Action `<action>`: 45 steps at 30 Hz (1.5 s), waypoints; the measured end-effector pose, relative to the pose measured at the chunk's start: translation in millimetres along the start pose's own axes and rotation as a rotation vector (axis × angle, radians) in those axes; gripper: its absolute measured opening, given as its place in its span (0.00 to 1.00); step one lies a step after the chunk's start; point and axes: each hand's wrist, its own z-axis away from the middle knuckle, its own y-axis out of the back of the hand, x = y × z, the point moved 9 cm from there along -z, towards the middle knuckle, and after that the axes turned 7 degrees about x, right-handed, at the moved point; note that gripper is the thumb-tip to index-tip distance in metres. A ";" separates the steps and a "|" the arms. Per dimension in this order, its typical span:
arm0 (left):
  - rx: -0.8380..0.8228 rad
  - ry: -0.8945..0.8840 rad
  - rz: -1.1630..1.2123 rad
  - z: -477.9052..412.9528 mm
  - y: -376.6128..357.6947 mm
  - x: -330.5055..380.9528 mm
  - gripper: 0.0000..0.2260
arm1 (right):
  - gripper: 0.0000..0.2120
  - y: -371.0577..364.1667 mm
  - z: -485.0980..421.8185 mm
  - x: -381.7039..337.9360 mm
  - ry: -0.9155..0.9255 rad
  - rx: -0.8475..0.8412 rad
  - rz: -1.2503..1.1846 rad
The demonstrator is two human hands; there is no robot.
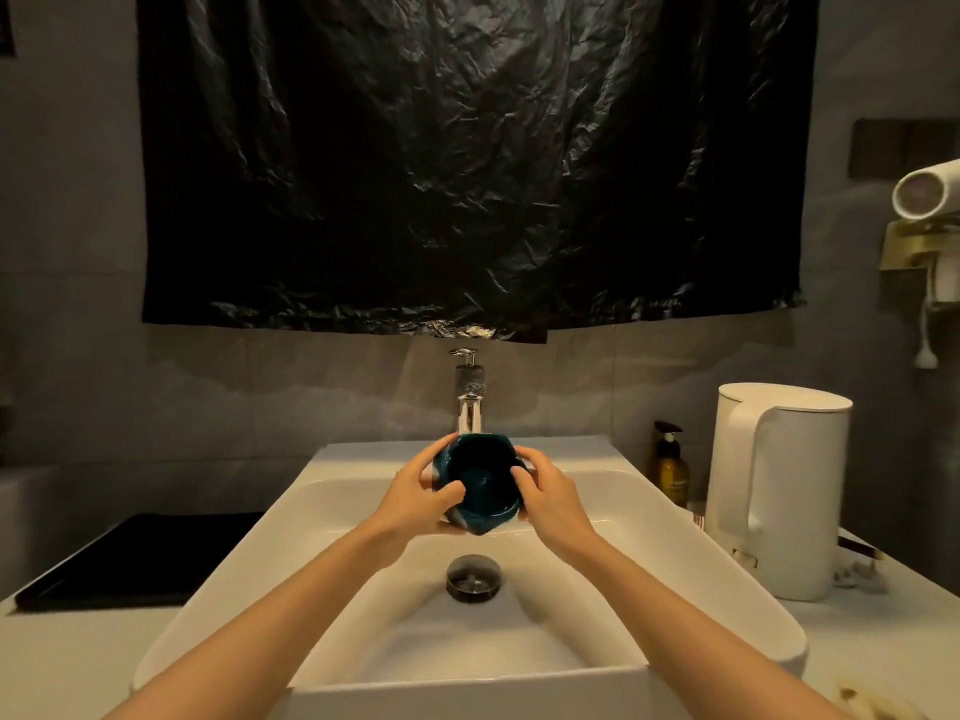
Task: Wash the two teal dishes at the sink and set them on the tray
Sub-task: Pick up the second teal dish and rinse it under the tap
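1. Left hand (426, 491): curled round the dish's (485, 480) left wall, thumb lying across the rim. Grasping, not released.
2. Right hand (545, 491): grips the right side, fingers hooked over the rim into the mouth. Grasping.
3. Risk at the grip: a wet glazed dish may slip, likely when one hand lets go to rub or turn it. It would drop into the sink (623, 491) and could chip.
4. Dish: teal, tilted with its mouth toward the person, held over the basin just in front of the tap (469, 413). Risk: its far rim may knock the spout if lifted. Whether water runs cannot be told.
5. Drain (474, 577): directly below the dish, so a fall would land on or near it.
6. Tray (135, 558): dark, on the counter left of the sink, well apart from the dish. Risk: the carry crosses the sink's rim, so drips or a bump are possible.
7. Second teal dish: not in view.
8. Kettle (779, 491): right of the sink; splashing may reach it.
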 end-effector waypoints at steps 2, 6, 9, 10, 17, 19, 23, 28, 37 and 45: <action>0.028 0.158 0.101 -5.4 -0.1 -19.6 0.22 | 0.14 -0.5 -2.0 4.6 -0.043 -0.008 -0.051; 0.067 0.321 0.240 -18.8 0.4 -36.3 0.20 | 0.13 -0.4 -7.0 12.2 -0.115 -0.032 -0.166; 0.088 0.336 0.315 -31.8 2.7 -37.6 0.20 | 0.14 9.4 -12.6 10.2 -0.082 0.019 -0.114; 0.100 0.340 0.323 -34.2 4.4 -38.2 0.20 | 0.14 15.0 -16.6 6.7 -0.056 0.051 -0.081; 0.134 0.352 0.290 -43.6 13.9 -42.8 0.19 | 0.17 18.2 -66.3 -68.1 0.283 0.093 0.147; 0.132 0.359 0.320 -45.0 11.8 -42.8 0.19 | 0.19 4.6 -82.3 -88.6 0.367 0.077 0.213; 0.094 0.341 0.333 -47.9 9.3 -40.8 0.19 | 0.21 -25.2 -107.5 -112.8 0.508 0.044 0.374; 0.143 0.314 0.275 -51.8 13.2 -44.8 0.20 | 0.14 -31.7 -113.8 -126.5 0.742 0.187 0.597; 0.085 0.318 0.296 -46.0 6.7 -40.6 0.19 | 0.16 -32.0 -129.3 -132.6 0.711 0.208 0.701; 0.077 0.338 0.286 -43.9 6.4 -41.6 0.19 | 0.17 -30.9 -142.1 -131.1 0.618 0.188 0.704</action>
